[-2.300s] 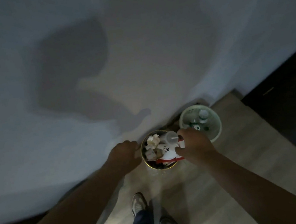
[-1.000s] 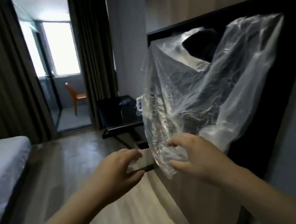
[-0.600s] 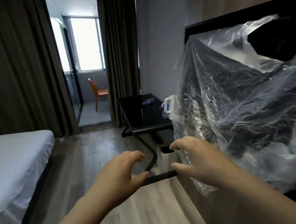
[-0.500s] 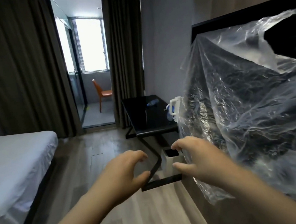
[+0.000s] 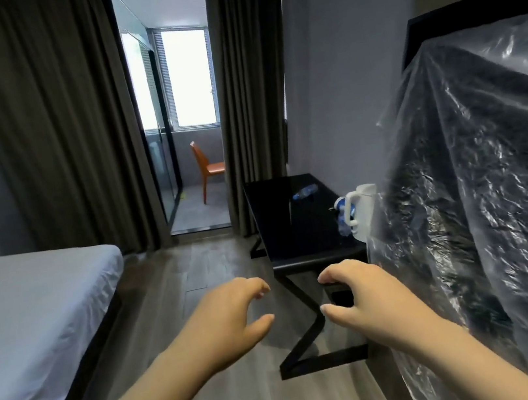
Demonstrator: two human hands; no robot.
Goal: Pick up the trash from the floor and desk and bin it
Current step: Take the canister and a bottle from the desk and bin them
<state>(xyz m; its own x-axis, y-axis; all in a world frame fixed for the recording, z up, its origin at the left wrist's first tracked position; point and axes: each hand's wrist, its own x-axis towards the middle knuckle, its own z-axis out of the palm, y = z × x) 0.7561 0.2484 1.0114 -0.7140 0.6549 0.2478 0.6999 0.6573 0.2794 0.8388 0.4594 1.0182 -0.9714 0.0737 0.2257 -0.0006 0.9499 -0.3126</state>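
Trash I can make out lies ahead of both hands: a clear plastic bottle [image 5: 303, 191] on its side on the black desk [image 5: 297, 229], beyond my fingertips, with a white jug [image 5: 362, 211] further right at the desk's edge. My left hand [image 5: 231, 321] and right hand [image 5: 363, 301] hang side by side with fingers curled and thumbs apart, both empty, while a clear plastic bag [image 5: 482, 201] billows just right of the right hand; whether it touches that hand I cannot tell. I judge this the bag-opening step, so next I need both hands on its rim.
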